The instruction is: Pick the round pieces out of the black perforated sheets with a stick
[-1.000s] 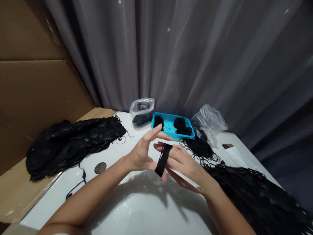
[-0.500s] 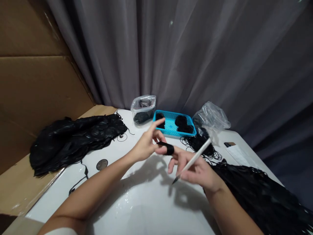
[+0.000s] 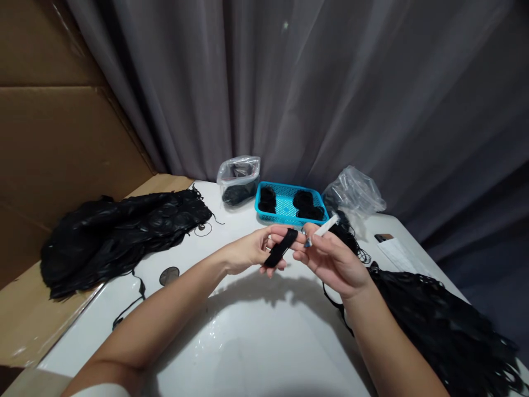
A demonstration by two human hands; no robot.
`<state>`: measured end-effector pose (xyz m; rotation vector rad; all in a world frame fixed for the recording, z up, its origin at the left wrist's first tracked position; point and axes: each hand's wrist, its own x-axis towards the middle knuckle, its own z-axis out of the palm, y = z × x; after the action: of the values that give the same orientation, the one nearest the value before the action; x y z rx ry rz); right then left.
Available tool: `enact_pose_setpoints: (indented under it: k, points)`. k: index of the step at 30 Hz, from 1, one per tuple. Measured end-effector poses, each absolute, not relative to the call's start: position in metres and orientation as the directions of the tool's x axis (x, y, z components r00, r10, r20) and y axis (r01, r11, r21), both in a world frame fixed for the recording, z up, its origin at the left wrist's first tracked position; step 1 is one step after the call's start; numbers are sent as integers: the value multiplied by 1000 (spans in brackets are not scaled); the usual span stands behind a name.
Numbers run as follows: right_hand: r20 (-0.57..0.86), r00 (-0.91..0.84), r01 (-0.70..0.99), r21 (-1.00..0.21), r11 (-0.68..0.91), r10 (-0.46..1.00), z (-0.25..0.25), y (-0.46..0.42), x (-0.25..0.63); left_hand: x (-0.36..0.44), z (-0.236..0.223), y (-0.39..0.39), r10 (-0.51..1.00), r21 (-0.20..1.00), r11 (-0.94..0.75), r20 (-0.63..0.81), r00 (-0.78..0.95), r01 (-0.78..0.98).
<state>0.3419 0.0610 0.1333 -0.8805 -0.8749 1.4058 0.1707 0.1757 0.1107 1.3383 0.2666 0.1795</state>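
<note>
My left hand is closed on a flat black band, which lies slanted across its fingers above the white table. Beside it, my right hand grips a slim white pen-like tool with a dark tip. That tip points down and left, close to the band, and the right fingertips are near or touching the left ones. Whether the right fingers also hold part of the band, I cannot tell.
Behind my hands stands a blue basket with black looped bundles, between two clear plastic bags. Black strip piles lie left and right. A phone and white paper are at the right.
The black band has turned and now shows its length across my left fingers. My right hand has moved up, and the tool's tip has risen from below to beside the band.
</note>
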Motion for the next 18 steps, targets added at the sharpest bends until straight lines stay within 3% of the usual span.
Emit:
enact_pose_setpoints:
  k: [5,7,12,15,17,18]
  points:
    - [-49,-7,-394,-918,-48,999,114,78,334,170,99,191,627,995,-97,76,776,-19]
    - [-81,-15,-401,-913,-80,997,107,89,334,168,95,205,631,993,-117,74,772,0]
    - [-96,-40,-309,-946,-104,995,99,129,369,159,91,233,502,994,32,-105,859,103]
    - [-19,85,55,-998,-24,996,102,162,413,153,96,239,604,996,27,-87,792,89]
    - [67,202,463,-886,-35,977,107,187,444,149,101,240,643,998,-8,-46,764,67]
    - [100,232,554,-831,-48,967,110,200,458,148,104,240,648,998,-23,-26,762,54]
